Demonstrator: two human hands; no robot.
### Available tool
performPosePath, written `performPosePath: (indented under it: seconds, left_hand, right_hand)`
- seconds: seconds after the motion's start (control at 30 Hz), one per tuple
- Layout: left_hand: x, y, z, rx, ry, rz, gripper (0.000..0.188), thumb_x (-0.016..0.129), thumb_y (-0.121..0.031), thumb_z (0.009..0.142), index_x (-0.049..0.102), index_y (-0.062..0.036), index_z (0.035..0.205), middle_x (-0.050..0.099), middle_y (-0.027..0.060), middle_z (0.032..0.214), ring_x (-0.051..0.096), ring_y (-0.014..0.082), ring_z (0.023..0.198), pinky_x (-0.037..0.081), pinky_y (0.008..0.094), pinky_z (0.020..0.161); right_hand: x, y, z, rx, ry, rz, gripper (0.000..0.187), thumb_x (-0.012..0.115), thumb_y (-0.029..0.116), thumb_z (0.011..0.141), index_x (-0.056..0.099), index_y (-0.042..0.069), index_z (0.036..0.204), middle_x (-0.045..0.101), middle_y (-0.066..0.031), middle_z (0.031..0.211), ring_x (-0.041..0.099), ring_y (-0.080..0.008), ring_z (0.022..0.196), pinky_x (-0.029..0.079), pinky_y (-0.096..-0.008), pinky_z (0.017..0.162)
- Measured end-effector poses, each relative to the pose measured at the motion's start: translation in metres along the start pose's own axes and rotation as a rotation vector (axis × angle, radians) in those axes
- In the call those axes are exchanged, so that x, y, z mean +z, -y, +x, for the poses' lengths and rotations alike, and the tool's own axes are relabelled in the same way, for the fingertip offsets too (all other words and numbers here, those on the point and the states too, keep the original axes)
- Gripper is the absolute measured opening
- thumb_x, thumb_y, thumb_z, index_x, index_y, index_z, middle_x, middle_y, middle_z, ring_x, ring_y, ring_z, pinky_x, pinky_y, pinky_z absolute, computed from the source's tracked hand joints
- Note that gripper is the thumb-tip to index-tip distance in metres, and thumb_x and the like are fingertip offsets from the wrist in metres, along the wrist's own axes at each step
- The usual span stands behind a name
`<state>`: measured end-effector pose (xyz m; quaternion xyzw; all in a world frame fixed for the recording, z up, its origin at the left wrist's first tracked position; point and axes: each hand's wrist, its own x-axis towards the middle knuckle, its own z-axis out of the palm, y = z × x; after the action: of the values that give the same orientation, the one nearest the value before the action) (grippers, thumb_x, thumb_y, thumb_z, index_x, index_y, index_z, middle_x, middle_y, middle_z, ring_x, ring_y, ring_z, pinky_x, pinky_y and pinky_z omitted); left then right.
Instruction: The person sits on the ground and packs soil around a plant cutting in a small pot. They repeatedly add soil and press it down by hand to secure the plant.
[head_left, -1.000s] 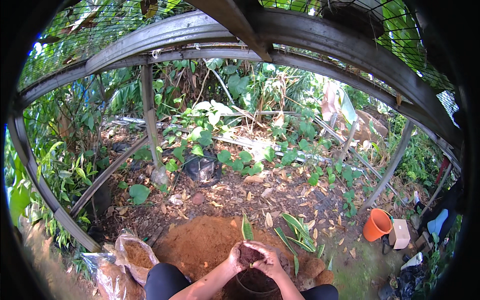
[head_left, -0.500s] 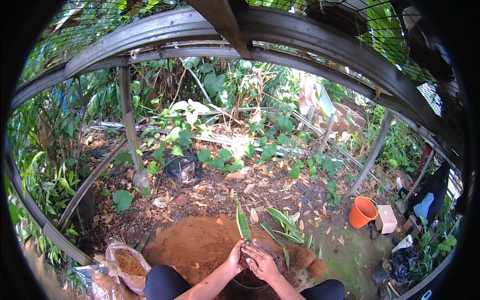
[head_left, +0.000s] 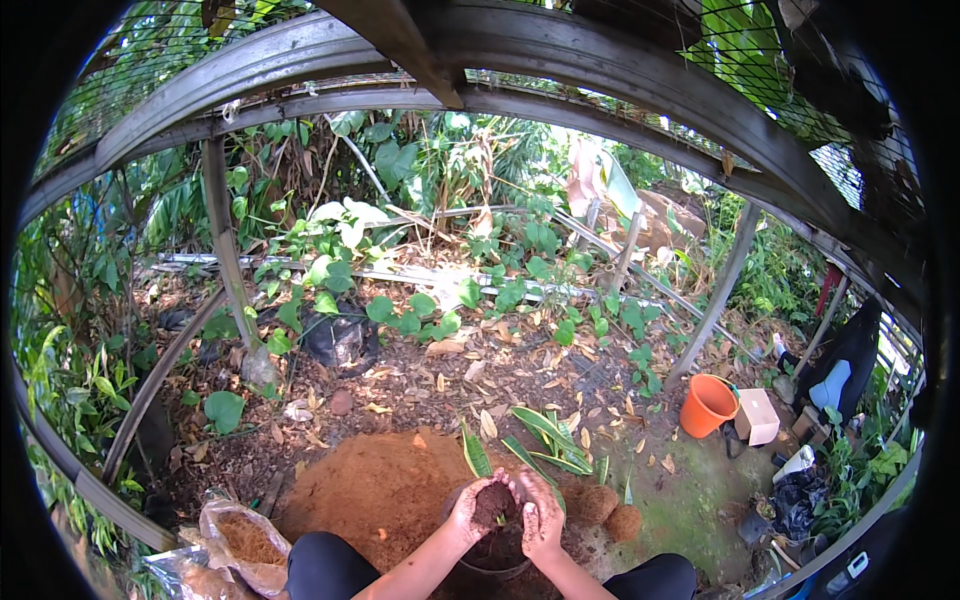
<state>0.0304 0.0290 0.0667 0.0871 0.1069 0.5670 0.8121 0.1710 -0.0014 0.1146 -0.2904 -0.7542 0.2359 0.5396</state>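
In my left hand (head_left: pixel 467 517) sits a clump of dark, moist soil (head_left: pixel 493 505), the fingers curled round its side. A yellow-edged snake plant leaf (head_left: pixel 475 452) stands up just behind that hand, its lower end hidden. My right hand (head_left: pixel 540 515) is opened away from the clump, palm turned toward it and fingers stretched upward. Soil clings to both hands. Below them, between my knees, is a round dark pot (head_left: pixel 490 572), partly covered by my forearms. More snake plant leaves (head_left: pixel 548 440) lie on the ground just beyond my right hand.
A mound of brown soil (head_left: pixel 350 490) spreads ahead. Two brown fibrous balls (head_left: pixel 624 522) lie right of my hands. A plastic bag of fibre (head_left: pixel 245 538) stands at left. Farther right are an orange bucket (head_left: pixel 709 406) and a cardboard box (head_left: pixel 757 416). Wooden posts (head_left: pixel 715 295) frame the space.
My hands were cupped together round the base of the leaf; the right has come away, exposing the soil clump in the left. The leaf now tilts more to the left.
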Motion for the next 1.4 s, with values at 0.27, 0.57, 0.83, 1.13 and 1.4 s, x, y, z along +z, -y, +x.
performPosePath:
  seconds: [0.27,0.57,0.83,1.13,1.4]
  left_hand:
    - [-0.021,-0.002,0.014,0.076,-0.022,-0.031,0.029,0.054,-0.008,0.082,0.058,-0.005,0.11,0.062,0.0087,0.111,0.055,0.0266,0.111,0.042,0.0416,0.1]
    - [-0.03,-0.01,0.016,-0.004,0.226,-0.076,0.027,0.056,-0.014,0.08,0.056,-0.0068,0.106,0.061,0.01,0.105,0.057,0.0283,0.104,0.045,0.0416,0.094]
    - [-0.031,-0.005,0.017,0.074,0.148,-0.163,0.028,0.059,-0.016,0.081,0.056,-0.0067,0.107,0.061,0.0085,0.106,0.057,0.024,0.107,0.044,0.0392,0.097]
    - [-0.015,0.016,0.0,-0.046,-0.069,0.006,0.026,0.05,-0.025,0.092,0.06,-0.009,0.109,0.065,0.0078,0.105,0.064,0.0222,0.095,0.052,0.041,0.083]
    - [0.004,0.026,-0.009,-0.137,-0.357,0.218,0.043,0.059,-0.024,0.09,0.049,-0.0084,0.129,0.063,0.0112,0.115,0.058,0.023,0.107,0.05,0.0356,0.088]
  right_hand:
    - [-0.004,0.001,-0.009,-0.078,0.112,-0.235,0.052,0.046,0.028,0.094,0.039,0.002,0.139,0.039,-0.018,0.143,0.033,-0.0324,0.136,0.016,-0.0501,0.113]
    - [-0.009,-0.007,-0.015,-0.04,0.316,-0.205,0.052,0.049,0.024,0.092,0.041,0.0,0.137,0.038,-0.0187,0.144,0.034,-0.0338,0.135,0.023,-0.047,0.112]
    - [-0.002,-0.011,-0.013,-0.09,0.274,-0.246,0.057,0.045,0.036,0.094,0.039,0.0,0.138,0.037,-0.02,0.144,0.027,-0.0354,0.138,0.014,-0.0505,0.113]
    - [-0.008,-0.013,0.003,-0.208,0.339,-0.331,0.062,0.057,0.044,0.085,0.046,0.007,0.133,0.038,-0.0148,0.144,0.031,-0.0354,0.136,0.016,-0.0559,0.112]
    - [0.001,-0.024,-0.004,-0.362,0.252,-0.326,0.035,0.068,0.025,0.079,0.064,0.006,0.107,0.059,-0.0115,0.123,0.054,-0.0273,0.119,0.037,-0.047,0.105]
